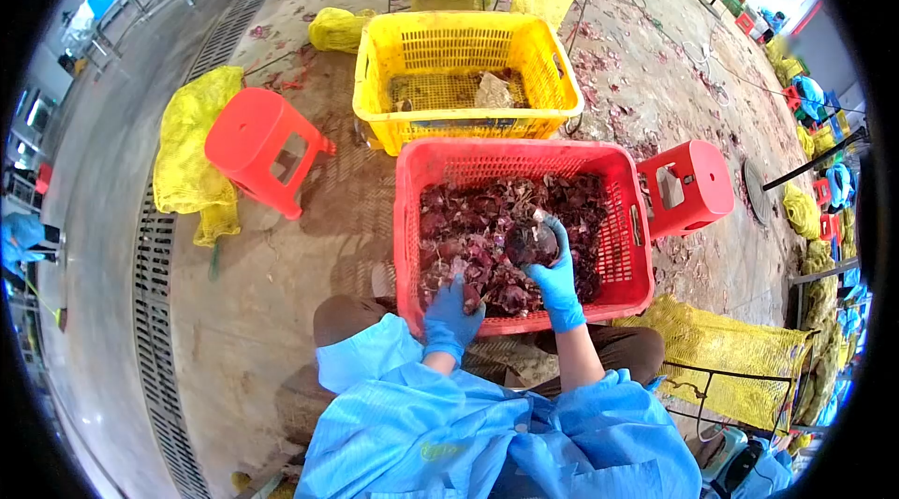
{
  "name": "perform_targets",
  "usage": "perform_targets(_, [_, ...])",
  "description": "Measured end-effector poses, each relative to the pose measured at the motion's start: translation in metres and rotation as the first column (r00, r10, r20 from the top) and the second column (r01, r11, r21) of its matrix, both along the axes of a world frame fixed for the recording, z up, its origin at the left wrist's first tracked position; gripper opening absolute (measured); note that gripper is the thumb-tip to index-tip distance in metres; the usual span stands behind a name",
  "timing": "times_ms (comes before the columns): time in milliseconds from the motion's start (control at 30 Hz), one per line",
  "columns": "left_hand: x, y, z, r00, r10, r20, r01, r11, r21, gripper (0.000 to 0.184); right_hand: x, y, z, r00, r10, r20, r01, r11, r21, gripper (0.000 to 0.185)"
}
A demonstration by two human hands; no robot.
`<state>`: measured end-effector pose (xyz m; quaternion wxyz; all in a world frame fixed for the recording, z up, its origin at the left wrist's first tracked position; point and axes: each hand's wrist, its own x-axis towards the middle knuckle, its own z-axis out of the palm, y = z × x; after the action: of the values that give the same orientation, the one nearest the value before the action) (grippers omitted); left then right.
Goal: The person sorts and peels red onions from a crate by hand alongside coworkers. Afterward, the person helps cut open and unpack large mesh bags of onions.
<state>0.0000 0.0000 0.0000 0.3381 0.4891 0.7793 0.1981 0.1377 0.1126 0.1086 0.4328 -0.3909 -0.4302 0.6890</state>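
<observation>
Sitting in the right hand (556, 286) — one dark red onion (529, 247).

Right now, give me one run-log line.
right hand: holds dark bulb | left hand: at red crate, hold unclear | yellow crate: beyond red crate

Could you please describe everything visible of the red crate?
The red crate is rectangular and looks plastic, with slotted walls and a handle opening at the right end. It stands open and upright, holding dark purplish peelings. The gloved left hand and right hand reach over its near rim; contact with the nearby stool is unclear.
</observation>
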Motion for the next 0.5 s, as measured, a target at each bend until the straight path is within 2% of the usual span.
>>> perform_targets(67, [0.002, 0.004, 0.037, 0.996, 0.047, -0.071, -0.043, 0.997, 0.057, 0.076, -0.003, -0.004, 0.013, 0.992, -0.011, 0.124, -0.019, 0.971, 0.238, 0.077])
perform_targets(100, [-0.009, 0.005, 0.038, 0.994, 0.049, -0.099, -0.042, 0.996, 0.074, 0.076, -0.014, -0.006, 0.017, 0.995, -0.011, 0.095, -0.013, 0.967, 0.253, 0.077])
perform_targets(167, [-0.001, -0.010, 0.041, 0.984, 0.057, -0.168, -0.034, 0.990, 0.136, 0.078, -0.010, -0.019, 0.029, 0.946, -0.160, 0.282, -0.015, 0.846, 0.533, 0.078])
perform_targets(233, [0.000, -0.008, 0.040, 0.983, 0.064, -0.170, -0.031, 0.982, 0.189, 0.079, -0.009, -0.020, 0.034, 0.946, -0.185, 0.265, 0.005, 0.828, 0.560, 0.079])
perform_targets(300, [0.002, -0.007, 0.037, 0.983, 0.070, -0.169, -0.028, 0.971, 0.237, 0.081, -0.004, -0.020, 0.038, 0.959, -0.071, 0.274, -0.100, 0.821, 0.563, 0.081])
perform_targets(333, [0.001, -0.007, 0.036, 0.983, 0.072, -0.171, -0.030, 0.971, 0.238, 0.083, -0.006, -0.023, 0.042, 0.973, -0.066, 0.221, -0.072, 0.824, 0.562, 0.079])
perform_targets(500, [0.001, -0.011, 0.032, 0.987, 0.063, -0.148, -0.026, 0.970, 0.242, 0.086, -0.002, -0.033, 0.050, 0.952, -0.173, 0.253, -0.035, 0.759, 0.651, 0.076])
